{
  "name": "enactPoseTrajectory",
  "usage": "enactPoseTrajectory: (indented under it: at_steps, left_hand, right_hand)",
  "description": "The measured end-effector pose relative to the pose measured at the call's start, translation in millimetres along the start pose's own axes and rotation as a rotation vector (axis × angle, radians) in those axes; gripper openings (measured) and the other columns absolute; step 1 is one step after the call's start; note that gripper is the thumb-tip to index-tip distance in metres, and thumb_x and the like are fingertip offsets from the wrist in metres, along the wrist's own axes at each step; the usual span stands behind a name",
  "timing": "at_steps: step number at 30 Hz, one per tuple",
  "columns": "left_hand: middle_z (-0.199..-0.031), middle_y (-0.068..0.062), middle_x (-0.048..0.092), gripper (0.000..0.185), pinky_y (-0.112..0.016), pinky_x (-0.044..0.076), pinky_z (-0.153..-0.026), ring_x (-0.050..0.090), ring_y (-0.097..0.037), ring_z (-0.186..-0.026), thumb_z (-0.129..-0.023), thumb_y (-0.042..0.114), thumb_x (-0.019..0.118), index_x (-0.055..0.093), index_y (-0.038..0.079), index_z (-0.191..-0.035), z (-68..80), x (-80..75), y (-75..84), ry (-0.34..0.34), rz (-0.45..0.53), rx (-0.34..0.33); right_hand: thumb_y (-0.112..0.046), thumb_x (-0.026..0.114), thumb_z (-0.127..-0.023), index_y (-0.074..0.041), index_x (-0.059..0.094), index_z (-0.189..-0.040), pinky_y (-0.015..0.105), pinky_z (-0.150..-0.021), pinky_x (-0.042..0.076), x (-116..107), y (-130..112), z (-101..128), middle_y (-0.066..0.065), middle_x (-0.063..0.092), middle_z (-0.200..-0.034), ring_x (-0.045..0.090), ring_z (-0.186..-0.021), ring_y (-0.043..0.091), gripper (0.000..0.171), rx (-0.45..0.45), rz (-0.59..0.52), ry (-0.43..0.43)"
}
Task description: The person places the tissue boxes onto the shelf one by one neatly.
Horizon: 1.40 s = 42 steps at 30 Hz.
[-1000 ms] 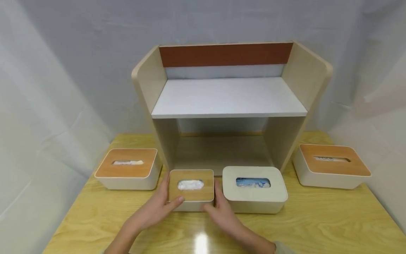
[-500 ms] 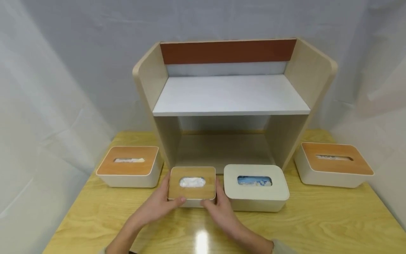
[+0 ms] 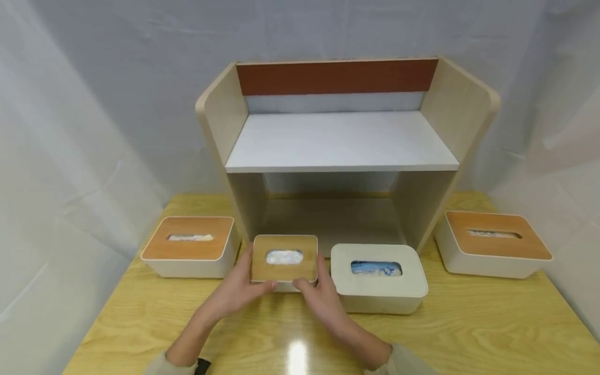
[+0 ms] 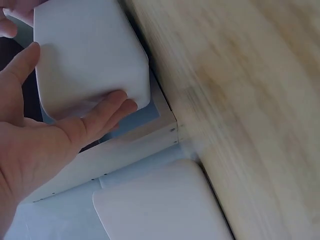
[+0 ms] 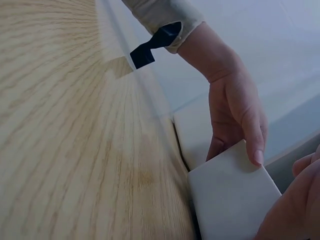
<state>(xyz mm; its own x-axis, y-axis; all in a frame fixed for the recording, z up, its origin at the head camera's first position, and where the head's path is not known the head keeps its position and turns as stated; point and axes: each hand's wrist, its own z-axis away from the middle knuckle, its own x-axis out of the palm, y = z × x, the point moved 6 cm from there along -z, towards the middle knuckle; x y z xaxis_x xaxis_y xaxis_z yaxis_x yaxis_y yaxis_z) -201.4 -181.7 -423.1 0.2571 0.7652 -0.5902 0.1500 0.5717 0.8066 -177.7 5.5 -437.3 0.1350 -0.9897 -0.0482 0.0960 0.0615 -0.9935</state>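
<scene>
A small tissue box [image 3: 284,273] with a light wooden lid and white sides stands in front of the shelf's lower opening. My left hand [image 3: 233,291] holds its left side, fingers along the wall and thumb at the front edge. On the opposite side, my right hand [image 3: 323,299] grips it the same way. In the left wrist view the box's pale wall [image 4: 90,55] lies against the left fingers. The right wrist view shows its front wall [image 5: 232,195] between both hands. Close to my right hand stands a larger all-cream tissue box [image 3: 379,289].
A two-tier shelf unit [image 3: 342,140] stands at the back of the wooden table [image 3: 473,333]. Tissue boxes with orange-brown lids sit at its left [image 3: 187,247] and right [image 3: 497,245]. Pale sheeting [image 3: 70,156] surrounds the table.
Both hands have taken hold of the small tissue box and moved it forward, toward the shelf's lower opening. The other tissue boxes stay in place; the view has shifted slightly.
</scene>
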Motion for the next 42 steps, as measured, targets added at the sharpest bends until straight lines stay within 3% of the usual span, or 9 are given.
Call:
enactPoseTrajectory:
  at_steps: [3,6,9,13,16,18,21,25,42]
  left_hand:
    - [-0.162,-0.027,-0.001,0.117,-0.056,0.024,-0.116,0.014,-0.041,-0.147,-0.086,0.043,0.076,-0.005,-0.002,-0.157,-1.5,0.4,-0.6,0.006,0.012,-0.007]
    - [-0.162,-0.028,-0.001,0.116,-0.056,0.024,-0.116,0.014,-0.042,-0.147,-0.087,0.044,0.075,-0.005,-0.002,-0.157,-1.5,0.5,-1.6,0.014,0.007,-0.009]
    - [-0.161,-0.029,0.0,0.116,-0.056,0.024,-0.116,0.016,-0.043,-0.146,-0.087,0.044,0.075,-0.005,-0.003,-0.157,-1.1,0.3,-2.3,0.03,-0.012,-0.002]
    - [-0.161,-0.028,0.0,0.116,-0.055,0.026,-0.115,0.016,-0.042,-0.147,-0.087,0.041,0.077,-0.005,0.0,-0.157,-1.6,-0.7,-1.2,0.05,-0.001,0.026]
    - [-0.162,-0.028,0.0,0.116,-0.055,0.026,-0.115,0.014,-0.041,-0.147,-0.086,0.041,0.077,-0.005,0.0,-0.158,-4.2,-2.3,0.6,0.055,0.004,0.039]
    - [-0.162,-0.028,0.001,0.115,-0.056,0.025,-0.116,0.014,-0.041,-0.147,-0.087,0.04,0.076,-0.004,-0.001,-0.157,-5.9,-3.2,1.2,0.055,-0.004,0.041]
    - [-0.162,-0.028,-0.001,0.113,-0.055,0.023,-0.116,0.011,-0.041,-0.148,-0.088,0.039,0.075,-0.004,-0.003,-0.157,-6.9,-3.8,-0.4,0.048,-0.007,0.021]
    - [-0.162,-0.028,0.0,0.11,-0.054,0.034,-0.112,0.021,-0.042,-0.145,-0.09,0.039,0.073,-0.004,-0.006,-0.156,-6.9,-4.5,-0.3,0.043,-0.004,0.005]
    - [-0.148,-0.035,0.031,0.094,-0.053,0.05,-0.094,0.053,-0.04,-0.116,-0.092,0.04,0.07,0.016,-0.006,-0.155,-1.5,-7.0,11.9,0.182,-0.118,-0.114]
  right_hand:
    - [-0.024,0.061,-0.092,-0.013,-0.006,-0.16,0.027,-0.055,0.041,1.5,1.9,-2.5,0.004,0.056,-0.073,0.041,-0.056,0.011,0.096,0.036,-0.005,-0.009]
    - [-0.023,0.061,-0.092,-0.013,-0.007,-0.16,0.025,-0.049,0.035,2.5,1.9,-3.5,0.002,0.044,-0.063,0.03,-0.048,0.009,0.097,0.038,-0.022,-0.015]
    - [-0.022,0.061,-0.092,-0.01,-0.006,-0.16,0.026,-0.051,0.037,2.5,1.6,-3.4,0.024,0.058,-0.121,0.031,-0.049,0.009,0.096,0.013,-0.016,-0.006]
    - [-0.02,0.06,-0.092,-0.01,-0.006,-0.16,0.033,-0.075,0.046,2.5,1.3,-3.1,0.019,-0.001,-0.165,0.036,-0.057,0.012,0.095,-0.028,0.002,0.008]
    - [-0.019,0.06,-0.091,-0.011,-0.005,-0.16,0.033,-0.081,0.048,1.9,0.6,-4.8,0.018,0.001,-0.165,0.044,-0.064,0.014,0.095,-0.034,0.005,0.024]
    - [-0.02,0.06,-0.091,-0.012,-0.005,-0.16,0.027,-0.061,0.046,2.2,1.0,-7.1,0.019,0.002,-0.165,0.04,-0.054,0.012,0.095,-0.019,0.006,0.026]
    - [-0.021,0.06,-0.091,-0.011,-0.006,-0.16,0.036,-0.075,0.056,3.5,1.9,-9.4,0.02,0.002,-0.165,0.063,-0.087,0.022,0.096,-0.014,0.007,0.013]
    - [-0.017,0.06,-0.09,-0.01,-0.006,-0.159,0.059,-0.119,0.011,3.3,2.0,-4.4,0.014,-0.002,-0.166,0.004,-0.151,0.033,0.096,-0.054,0.024,-0.006]
    - [-0.015,0.063,-0.088,-0.005,-0.007,-0.158,0.056,-0.118,0.011,-0.5,-0.2,26.3,0.018,-0.007,-0.164,0.004,-0.149,0.039,0.1,-0.065,0.031,-0.119]
